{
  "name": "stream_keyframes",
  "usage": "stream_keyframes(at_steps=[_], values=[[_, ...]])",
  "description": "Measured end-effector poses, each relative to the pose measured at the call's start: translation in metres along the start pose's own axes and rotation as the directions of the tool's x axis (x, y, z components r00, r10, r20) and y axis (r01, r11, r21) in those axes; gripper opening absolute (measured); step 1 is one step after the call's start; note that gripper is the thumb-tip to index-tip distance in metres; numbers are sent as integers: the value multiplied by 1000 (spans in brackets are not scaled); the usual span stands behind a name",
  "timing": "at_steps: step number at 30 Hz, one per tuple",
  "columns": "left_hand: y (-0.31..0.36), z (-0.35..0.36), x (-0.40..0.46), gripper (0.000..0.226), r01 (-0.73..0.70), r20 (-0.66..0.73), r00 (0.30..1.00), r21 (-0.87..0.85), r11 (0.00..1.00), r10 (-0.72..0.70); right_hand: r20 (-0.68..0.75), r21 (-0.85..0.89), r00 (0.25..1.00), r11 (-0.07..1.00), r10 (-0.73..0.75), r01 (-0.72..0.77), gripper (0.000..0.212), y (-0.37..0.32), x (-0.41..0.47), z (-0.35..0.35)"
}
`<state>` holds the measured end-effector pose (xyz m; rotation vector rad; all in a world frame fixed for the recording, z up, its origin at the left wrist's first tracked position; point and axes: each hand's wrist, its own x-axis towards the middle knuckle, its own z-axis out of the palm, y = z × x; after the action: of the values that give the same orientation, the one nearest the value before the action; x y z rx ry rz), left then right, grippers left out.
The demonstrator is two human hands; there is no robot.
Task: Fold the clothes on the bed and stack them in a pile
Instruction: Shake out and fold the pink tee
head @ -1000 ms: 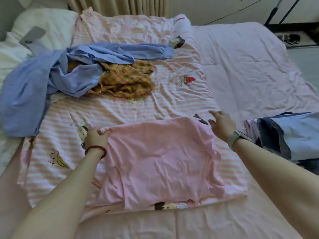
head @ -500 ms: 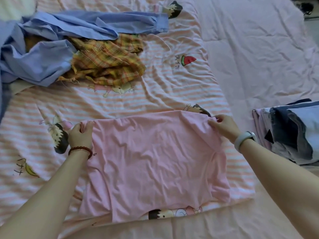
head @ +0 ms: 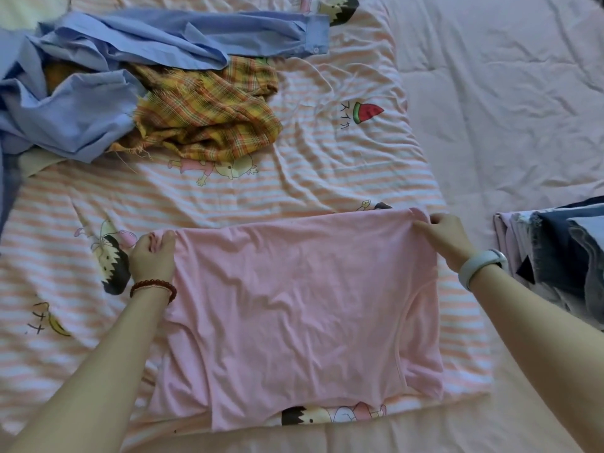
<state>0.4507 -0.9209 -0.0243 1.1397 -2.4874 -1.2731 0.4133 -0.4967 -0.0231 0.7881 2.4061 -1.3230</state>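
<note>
A pink garment [head: 294, 308] lies flat and partly folded on the striped cartoon sheet [head: 327, 165], close to me. My left hand [head: 152, 256] pinches its far left corner, with a red bead bracelet on that wrist. My right hand [head: 446, 238] pinches the far right corner and wears a pale wristband. A crumpled blue shirt [head: 108, 70] and a yellow plaid garment [head: 209, 116] lie unfolded at the far left. A pile of folded clothes [head: 555, 256], dark blue and grey, sits at the right edge.
A plain pink quilt [head: 506, 103] covers the right side of the bed beyond the striped sheet. The striped sheet between the pink garment and the unfolded clothes is bare and wrinkled.
My view has tilted down and closer. Both hands have taken hold of the pink garment's far corners and drawn that edge straight; the right hand was open beside it a second ago.
</note>
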Motion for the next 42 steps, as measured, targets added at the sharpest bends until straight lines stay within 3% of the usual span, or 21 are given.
stream_keyframes(at_steps=[4, 7, 10, 15, 19, 22, 23, 24, 26, 27, 29, 31, 33, 38, 40, 42], values=[[19, -14, -38, 23, 74, 191, 981, -281, 957, -20, -86, 70, 975, 975, -207, 213, 14, -27, -47, 21], [35, -16, -89, 10, 154, 337, 942, -407, 900, -9, -1, 146, 909, 899, -417, 413, 7, -51, -108, 57], [44, -11, -133, 5, 297, 475, 879, -483, 824, -39, 120, 222, 867, 865, -483, 451, 6, -62, -159, 100], [39, -18, -154, 29, 481, 621, 782, -540, 691, -59, 259, 335, 834, 855, -486, 395, 15, -61, -197, 134], [33, -27, -150, 46, 519, 666, 745, -549, 655, -31, 373, 294, 737, 825, -564, 483, 31, -53, -203, 135], [33, -24, -147, 17, 382, 538, 838, -453, 806, -95, 532, 219, 625, 806, -571, 550, 50, -45, -201, 134], [32, -22, -146, 9, 311, 477, 874, -400, 862, -94, 567, 210, 617, 820, -546, 532, 51, -43, -199, 132], [32, -22, -146, 5, 245, 437, 897, -373, 895, -64, 563, 219, 646, 847, -515, 484, 51, -42, -197, 129], [37, -26, -149, 19, 112, 418, 906, -379, 918, 63, 406, 251, 783, 882, -471, 400, 48, -41, -187, 119], [40, -32, -151, 27, 57, 435, 890, -397, 916, 133, 273, 250, 848, 885, -455, 394, 48, -42, -178, 112], [46, -48, -155, 34, -65, 481, 832, -411, 909, 277, 98, 209, 884, 878, -457, 431, 52, -51, -158, 96], [54, -66, -159, 31, -171, 521, 759, -418, 892, 390, 165, 133, 849, 864, -502, 485, 60, -69, -143, 82], [64, -84, -162, 26, -236, 542, 702, -434, 870, 461, 356, 24, 774, 833, -523, 552, 63, -90, -133, 71], [95, -128, -164, 30, -303, 507, 651, -510, 805, 565, 688, -173, 525, 588, -502, 790, 48, -137, -144, 48], [108, -143, -164, 30, -328, 471, 643, -543, 773, 604, 731, -254, 497, 490, -468, 834, 42, -147, -152, 41], [121, -160, -166, 29, -364, 430, 641, -558, 745, 636, 707, -283, 532, 503, -466, 816, 35, -155, -162, 33]])
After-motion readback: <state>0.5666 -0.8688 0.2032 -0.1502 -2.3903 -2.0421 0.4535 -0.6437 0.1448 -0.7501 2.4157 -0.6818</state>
